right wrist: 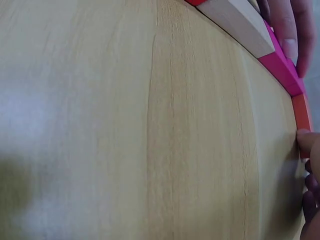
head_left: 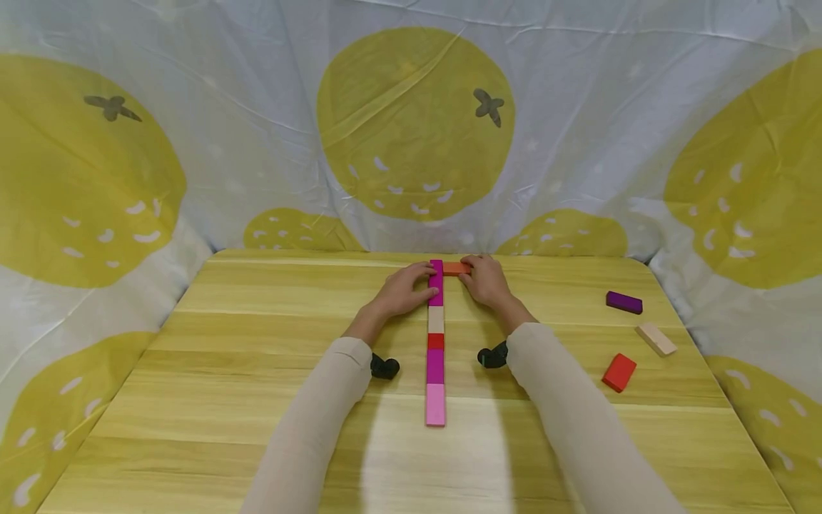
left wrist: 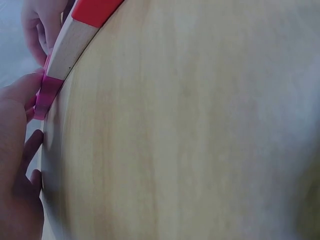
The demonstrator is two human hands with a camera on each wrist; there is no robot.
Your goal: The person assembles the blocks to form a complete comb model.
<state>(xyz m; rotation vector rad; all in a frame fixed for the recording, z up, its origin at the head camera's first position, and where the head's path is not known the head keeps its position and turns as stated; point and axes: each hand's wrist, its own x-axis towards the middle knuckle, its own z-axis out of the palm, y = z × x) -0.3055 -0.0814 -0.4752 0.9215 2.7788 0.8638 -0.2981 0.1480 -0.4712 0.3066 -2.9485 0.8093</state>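
Observation:
In the head view a row of blocks runs away from the person. It goes from a pink block (head_left: 435,405) through a magenta one (head_left: 435,366), a red one (head_left: 435,341) and a plain wooden one (head_left: 436,319) to a magenta block (head_left: 437,300) at the far end. My left hand (head_left: 401,289) holds that far magenta block, thumb and finger on it. An orange block (head_left: 452,269) lies crosswise against its right side, forming a corner. My right hand (head_left: 486,280) pinches the orange block's outer end. In the right wrist view the orange block (right wrist: 300,111) meets the magenta block (right wrist: 281,69).
On the right of the table (head_left: 257,400) lie a purple block (head_left: 623,302), a plain wooden block (head_left: 656,339) and a red block (head_left: 619,373). The table's far edge runs just behind the hands. A curtain (head_left: 565,143) with yellow fruit prints surrounds the table.

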